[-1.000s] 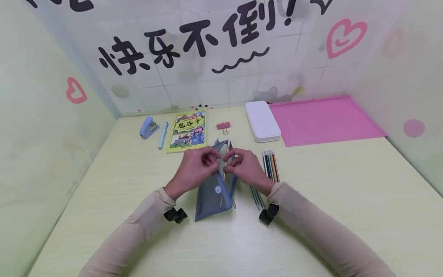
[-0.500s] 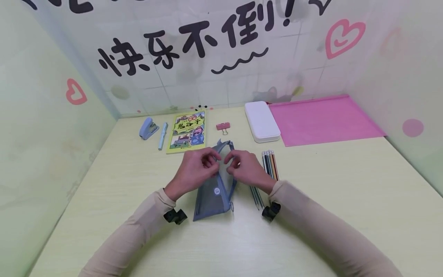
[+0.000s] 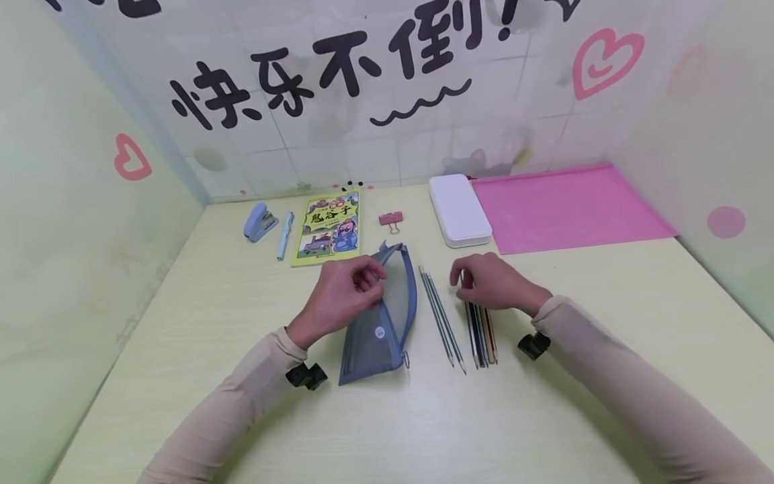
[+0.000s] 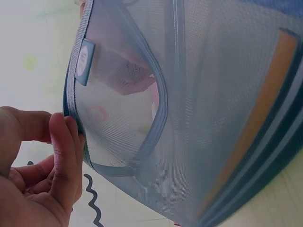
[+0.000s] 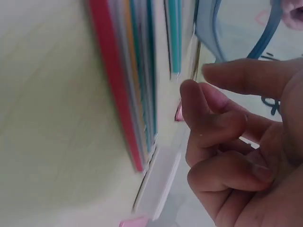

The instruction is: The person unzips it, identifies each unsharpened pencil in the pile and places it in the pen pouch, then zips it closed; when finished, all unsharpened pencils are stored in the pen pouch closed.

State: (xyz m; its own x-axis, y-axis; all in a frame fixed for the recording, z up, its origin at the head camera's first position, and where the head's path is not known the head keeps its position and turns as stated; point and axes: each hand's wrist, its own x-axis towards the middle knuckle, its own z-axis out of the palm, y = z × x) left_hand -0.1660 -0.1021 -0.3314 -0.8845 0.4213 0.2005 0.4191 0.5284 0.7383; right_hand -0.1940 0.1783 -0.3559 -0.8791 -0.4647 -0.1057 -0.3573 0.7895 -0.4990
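Note:
A blue-grey mesh pencil pouch (image 3: 367,346) stands on the table with its zipped mouth spread apart. My left hand (image 3: 347,296) pinches the rim of that mouth between thumb and fingers. Through the mesh in the left wrist view, an orange pencil (image 4: 262,101) and darker striped ones show inside. My right hand (image 3: 496,282) is over the upper ends of a bundle of pencils (image 3: 482,339); its fingers are loosely bent, with nothing between thumb and forefinger in the right wrist view. Green pencils (image 3: 443,319) lie between the pouch and the bundle.
Behind the pouch are a pink binder clip (image 3: 391,219) and a yellow picture book (image 3: 326,228). A light blue pen (image 3: 285,235) and a blue stapler (image 3: 260,223) lie farther left. A white case (image 3: 459,212) sits beside a pink sheet (image 3: 568,212) at the back right.
The light pencil my right hand held in the pouch mouth went out of sight inside, and the fingers parted. That hand then moved right, over the pencil bundle. The left hand stayed put.

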